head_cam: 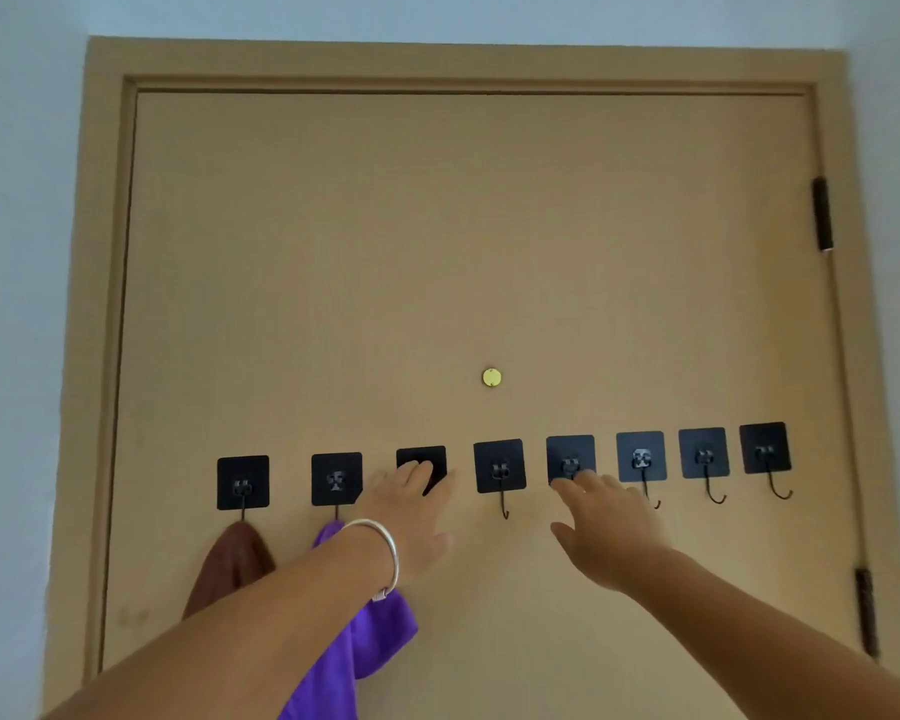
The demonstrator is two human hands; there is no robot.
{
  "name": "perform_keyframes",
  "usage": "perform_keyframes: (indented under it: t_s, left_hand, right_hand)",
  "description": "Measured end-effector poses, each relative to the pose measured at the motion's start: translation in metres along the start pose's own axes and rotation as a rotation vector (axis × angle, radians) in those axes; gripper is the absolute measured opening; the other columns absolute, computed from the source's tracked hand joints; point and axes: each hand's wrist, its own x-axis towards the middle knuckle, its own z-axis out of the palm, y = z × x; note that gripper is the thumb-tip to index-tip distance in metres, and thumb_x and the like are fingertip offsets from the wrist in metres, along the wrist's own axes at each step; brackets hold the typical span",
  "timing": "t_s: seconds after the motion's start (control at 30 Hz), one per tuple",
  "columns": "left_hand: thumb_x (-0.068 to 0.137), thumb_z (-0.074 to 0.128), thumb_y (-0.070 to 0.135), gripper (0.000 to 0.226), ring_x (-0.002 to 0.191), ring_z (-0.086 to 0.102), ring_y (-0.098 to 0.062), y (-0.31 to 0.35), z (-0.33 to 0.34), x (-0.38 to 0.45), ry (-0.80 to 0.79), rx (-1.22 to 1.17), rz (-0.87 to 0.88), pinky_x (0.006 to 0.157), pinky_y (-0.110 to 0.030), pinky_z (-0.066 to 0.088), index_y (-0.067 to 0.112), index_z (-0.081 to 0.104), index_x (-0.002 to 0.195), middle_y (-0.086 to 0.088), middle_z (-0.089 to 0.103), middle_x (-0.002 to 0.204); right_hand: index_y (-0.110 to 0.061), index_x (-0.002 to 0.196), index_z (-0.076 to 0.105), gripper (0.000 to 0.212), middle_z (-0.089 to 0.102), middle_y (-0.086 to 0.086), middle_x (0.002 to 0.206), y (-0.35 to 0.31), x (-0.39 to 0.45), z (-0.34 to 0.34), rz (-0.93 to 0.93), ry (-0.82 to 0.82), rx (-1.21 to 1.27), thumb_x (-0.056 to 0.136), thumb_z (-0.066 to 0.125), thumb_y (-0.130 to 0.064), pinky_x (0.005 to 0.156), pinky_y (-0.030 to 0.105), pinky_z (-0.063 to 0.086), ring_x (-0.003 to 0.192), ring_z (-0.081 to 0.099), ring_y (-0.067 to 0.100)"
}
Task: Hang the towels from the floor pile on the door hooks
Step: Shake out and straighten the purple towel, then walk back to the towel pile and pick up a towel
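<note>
Up high, left hand (411, 517) flat over third hook pad (421, 466), right hand (606, 532) spread, fingertips at fifth hook pad (570, 457)

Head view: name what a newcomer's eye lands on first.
A row of eight black hook pads crosses the tan door. A purple towel and a brown towel hang from the two leftmost. The left hand and right hand reach toward the middle pads.

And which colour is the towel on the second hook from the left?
Purple towel; the head view shows it hanging there.
</note>
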Motion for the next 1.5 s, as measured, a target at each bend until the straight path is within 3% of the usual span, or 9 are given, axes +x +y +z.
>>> perform_keyframes:
  t_s: [0.2, 0.57, 0.73, 0.97, 1.13, 1.5]
  left_hand:
    - [0.096, 0.031, 0.055, 0.073, 0.148, -0.005, -0.022, 0.074, -0.005, 0.039, 0.096, -0.104, 0.104, 0.118, -0.048, 0.003, 0.027, -0.005, 0.153, -0.006, 0.002, 0.161]
    - [0.097, 0.028, 0.056, 0.070, 0.148, -0.001, -0.021, 0.208, -0.028, 0.075, 0.323, -0.368, 0.470, 0.119, -0.047, 0.003, 0.027, -0.003, 0.153, -0.004, 0.006, 0.161]
    - [0.097, 0.028, 0.056, 0.070, 0.148, -0.001, -0.021, 0.259, -0.048, 0.065, 0.346, -0.509, 0.651, 0.119, -0.047, 0.004, 0.027, -0.002, 0.153, -0.005, 0.006, 0.161]
    - [0.096, 0.027, 0.058, 0.070, 0.148, 0.001, -0.021, 0.333, -0.075, 0.011, 0.341, -0.679, 0.877, 0.118, -0.047, 0.007, 0.027, 0.002, 0.154, -0.007, 0.008, 0.161]
    - [0.095, 0.024, 0.060, 0.069, 0.148, -0.001, -0.021, 0.391, -0.095, -0.065, 0.360, -0.756, 1.136, 0.117, -0.051, 0.006, 0.031, 0.001, 0.153, -0.006, 0.007, 0.161]
    - [0.094, 0.026, 0.063, 0.070, 0.149, -0.005, -0.020, 0.461, -0.228, -0.272, 0.453, -0.891, 1.588, 0.118, -0.052, -0.002, 0.034, 0.000, 0.152, -0.003, 0.003, 0.162]
  right_hand:
    - [-0.029, 0.148, 0.023, 0.061, 0.029, -0.001, 0.154, 0.073, -0.040, -0.008, 0.147, 0.073, -0.106, 0.095, 0.034, -0.058, 0.114, 0.042, 0.023, 0.142, 0.023, 0.022]
    - [-0.029, 0.148, 0.020, 0.062, 0.025, 0.001, 0.156, 0.153, -0.143, -0.054, 0.469, 0.033, -0.340, 0.095, 0.032, -0.057, 0.117, 0.047, 0.010, 0.145, 0.016, 0.023]
    - [-0.029, 0.148, 0.023, 0.062, 0.024, 0.003, 0.157, 0.161, -0.205, -0.085, 0.653, -0.029, -0.464, 0.094, 0.032, -0.059, 0.117, 0.048, 0.013, 0.146, 0.016, 0.023]
    - [-0.029, 0.146, 0.031, 0.061, 0.030, 0.003, 0.154, 0.123, -0.320, -0.128, 0.933, -0.056, -0.555, 0.093, 0.038, -0.058, 0.117, 0.047, 0.016, 0.143, 0.021, 0.021]
    - [-0.029, 0.145, 0.031, 0.061, 0.030, 0.002, 0.153, 0.074, -0.413, -0.155, 1.149, -0.139, -0.617, 0.093, 0.039, -0.059, 0.116, 0.050, 0.014, 0.144, 0.019, 0.019]
    - [-0.032, 0.145, 0.032, 0.063, 0.031, 0.001, 0.153, -0.057, -0.606, -0.272, 1.622, -0.066, -0.789, 0.090, 0.045, -0.060, 0.115, 0.050, 0.017, 0.143, 0.020, 0.018]
